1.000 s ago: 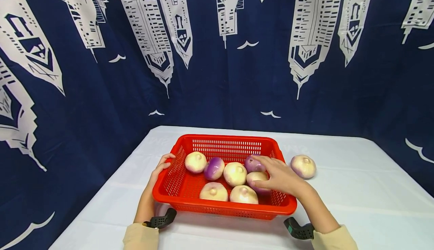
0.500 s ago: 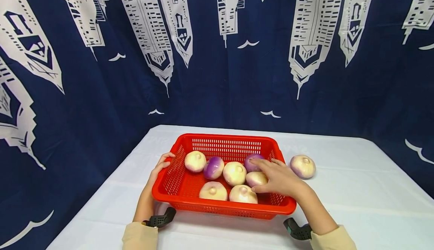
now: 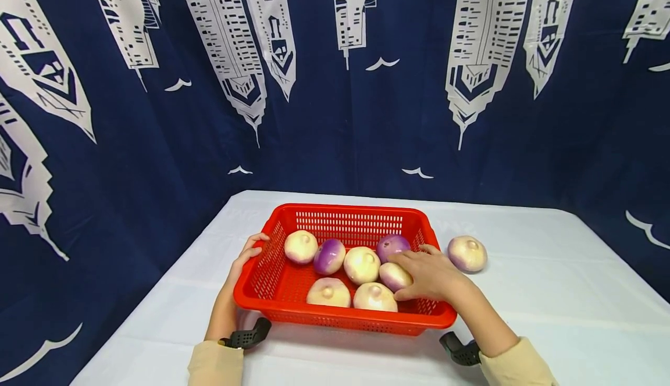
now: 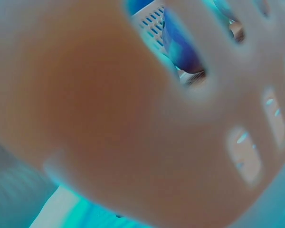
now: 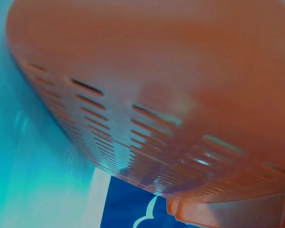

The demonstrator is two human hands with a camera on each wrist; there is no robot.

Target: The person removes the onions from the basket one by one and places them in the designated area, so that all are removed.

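A red slotted plastic basket (image 3: 335, 314) holds several purple-and-white turnips. My left hand (image 3: 242, 264) grips its left rim, fingertips over the edge; the thumb is hidden. Inside, at the right end, my right hand (image 3: 431, 272) has fingers and thumb round a turnip (image 3: 395, 277), with its palm side hidden. Touching or close to those fingers is a more purple turnip (image 3: 392, 247). Blurred basket wall (image 4: 213, 109) fills most of the left wrist view, a turnip (image 4: 180, 47) showing through a slot. The right wrist view has the basket's outer side (image 5: 147, 109), with no hand visible.
One loose turnip (image 3: 467, 254) lies on the white tablecloth (image 3: 555, 293), right of the basket. Other turnips, such as a pale one (image 3: 300, 246), sit in the basket's left and middle. A dark blue printed curtain (image 3: 335, 142) hangs behind the table.
My right hand has lowered from above the turnip at the basket's right end and closed its fingers and thumb round it. The left hand stays on the rim.
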